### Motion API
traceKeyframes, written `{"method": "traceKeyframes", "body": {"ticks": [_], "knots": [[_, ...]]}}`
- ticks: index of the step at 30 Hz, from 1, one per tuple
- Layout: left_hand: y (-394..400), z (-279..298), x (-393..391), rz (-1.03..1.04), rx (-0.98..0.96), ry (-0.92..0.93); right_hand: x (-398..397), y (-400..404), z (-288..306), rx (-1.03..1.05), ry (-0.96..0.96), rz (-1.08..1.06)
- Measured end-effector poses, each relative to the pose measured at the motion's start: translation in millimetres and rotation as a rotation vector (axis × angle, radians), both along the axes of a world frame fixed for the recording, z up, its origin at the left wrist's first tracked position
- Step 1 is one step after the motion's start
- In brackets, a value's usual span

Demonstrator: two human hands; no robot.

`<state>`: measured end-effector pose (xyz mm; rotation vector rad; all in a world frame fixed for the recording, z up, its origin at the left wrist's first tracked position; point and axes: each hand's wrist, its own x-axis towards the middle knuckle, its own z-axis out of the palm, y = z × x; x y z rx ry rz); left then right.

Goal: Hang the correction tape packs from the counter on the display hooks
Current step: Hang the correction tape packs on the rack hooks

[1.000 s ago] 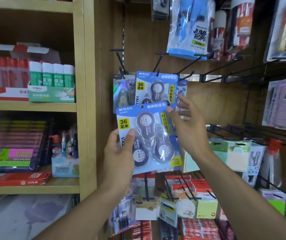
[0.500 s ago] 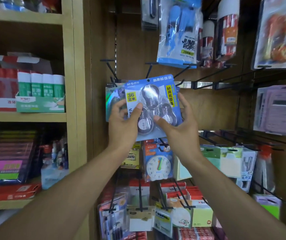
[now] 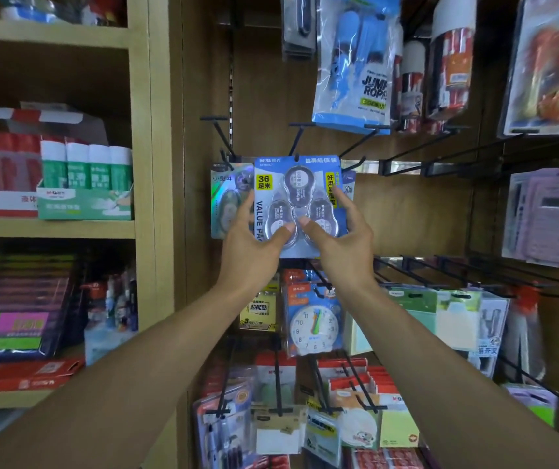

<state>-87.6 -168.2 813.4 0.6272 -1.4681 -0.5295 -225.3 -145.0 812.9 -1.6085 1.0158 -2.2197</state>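
In the head view we see the blue cardboard correction tape pack (image 3: 296, 206), with three grey dispensers under a clear plastic blister, hanging upright at the centre of the frame. Its top edge sits at the black wire display hook (image 3: 297, 138) that juts from the brown wooden back panel (image 3: 406, 214); we cannot tell whether the hook passes through the hang hole.

Our left hand (image 3: 254, 245) comes up from the lower left and holds the pack at its lower left. Its thumb lies across the front of the blister and its fingers (image 3: 248, 206) curl round the left edge, so this grip is closed on the pack. Our right hand (image 3: 342, 242) comes up from the lower right. Its thumb tip rests on the blister just beside the left thumb, while its fingers spread fairly straight along the right edge with the index fingertip touching the yellow label strip, a loose, mostly open grip.

Just behind the pack at centre left hangs a silvery holographic correction tape card (image 3: 229, 198), partly covered by it. At upper centre right hangs a blue jump rope packet (image 3: 356, 62). Below the hands hangs a blue carded toy clock (image 3: 313, 324). At the left of the frame a wooden shelf (image 3: 51, 228) carries a green carton of glue sticks (image 3: 85, 184).
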Motion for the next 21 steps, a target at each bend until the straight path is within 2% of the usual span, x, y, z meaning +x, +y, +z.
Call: {"method": "traceKeyframes", "body": {"ticks": [6,11,14,17,21], "knots": [[-11,-3,2,0.065,0.007,-0.087,-6,-4,0,0.078,0.14,-0.09],[-28,-2,2,0.208,-0.026,-0.218,-13,-16,0,0.157,0.352,-0.318],[-31,-1,0,0.256,-0.062,-0.294,-14,-21,0,0.136,0.454,-0.462],[-35,0,-1,0.242,-0.092,-0.381,-13,-27,3,0.119,0.524,-0.432],[-40,1,-3,0.202,-0.101,-0.403,-13,-32,5,0.142,0.511,-0.39]]}}
